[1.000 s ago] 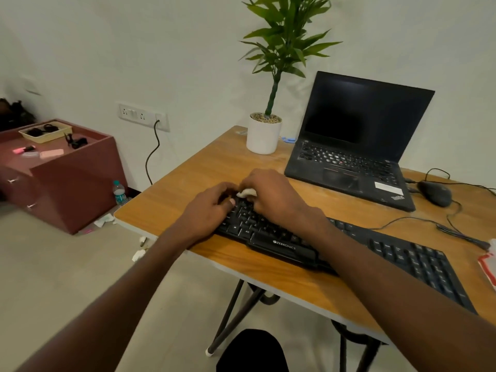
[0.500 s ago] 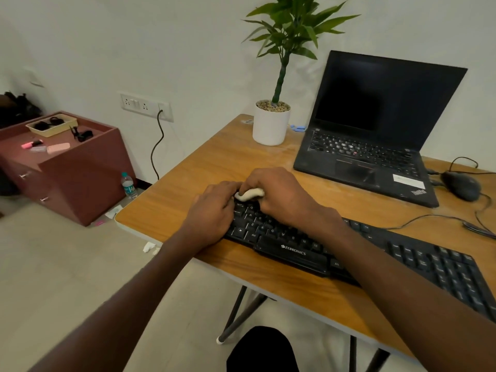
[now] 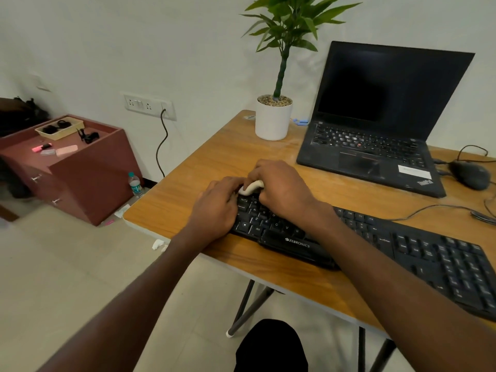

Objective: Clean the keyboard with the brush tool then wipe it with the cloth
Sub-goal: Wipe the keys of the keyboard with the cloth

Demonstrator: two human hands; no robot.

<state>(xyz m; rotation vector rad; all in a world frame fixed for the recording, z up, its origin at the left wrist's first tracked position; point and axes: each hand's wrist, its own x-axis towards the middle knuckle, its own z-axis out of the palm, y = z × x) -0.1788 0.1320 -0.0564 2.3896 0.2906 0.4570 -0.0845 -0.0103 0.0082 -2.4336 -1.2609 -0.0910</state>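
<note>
Both hands meet at the far-left corner of the black Zebronics keyboard (image 3: 375,245) on the wooden counter (image 3: 220,162) — the right hand (image 3: 281,189) grips a small off-white brush tool (image 3: 251,187), the left hand (image 3: 217,208) rests beside it on the keyboard's edge, touching the tool.

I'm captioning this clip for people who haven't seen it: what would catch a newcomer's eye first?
Two bare hands meet over the left end of the black Zebronics keyboard on the wooden table: the right hand grips a small white brush tool, the left hand rests beside it. Behind them stand an open black laptop with a dark screen and a green plant in a white pot.
</note>
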